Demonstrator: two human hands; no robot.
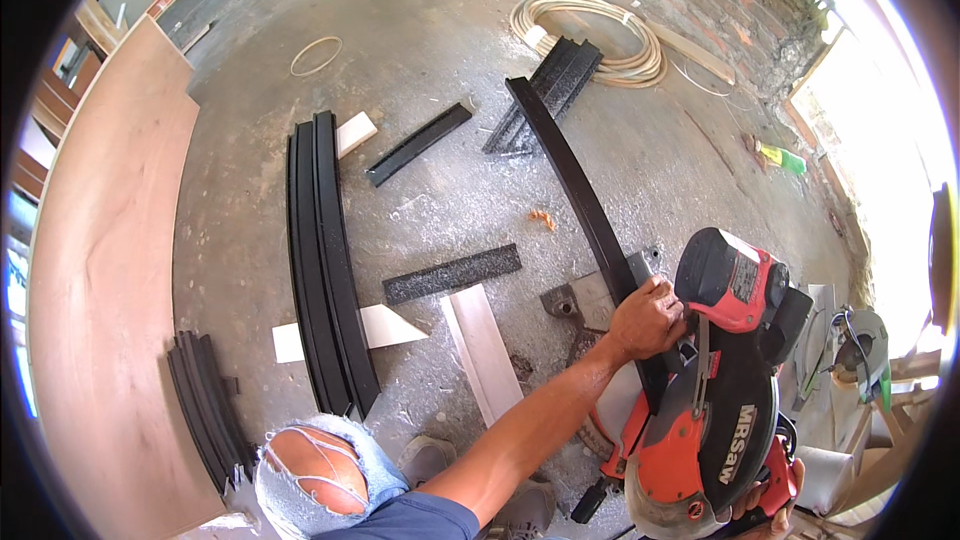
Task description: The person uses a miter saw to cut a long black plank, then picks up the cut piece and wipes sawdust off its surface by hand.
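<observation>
Leaving open floor (690,180) between black bar (576,180) and brick wall (700,2); clamping bar's near part in left hand (648,320), saw's (730,405) red handle (776,473) in right hand (783,514).

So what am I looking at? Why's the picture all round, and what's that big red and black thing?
There's no robot here, just a person using two bare hands. The picture comes from a camera on their head, looking down. Its very wide lens bends straight edges and leaves that dark round border. The big red and black thing is a power saw. The left hand holds a long black strip at the saw. The right hand, partly hidden, has its fingers around the saw's red handle. On the dusty floor lie more black strips, some pale pieces and a light-coloured coil.
</observation>
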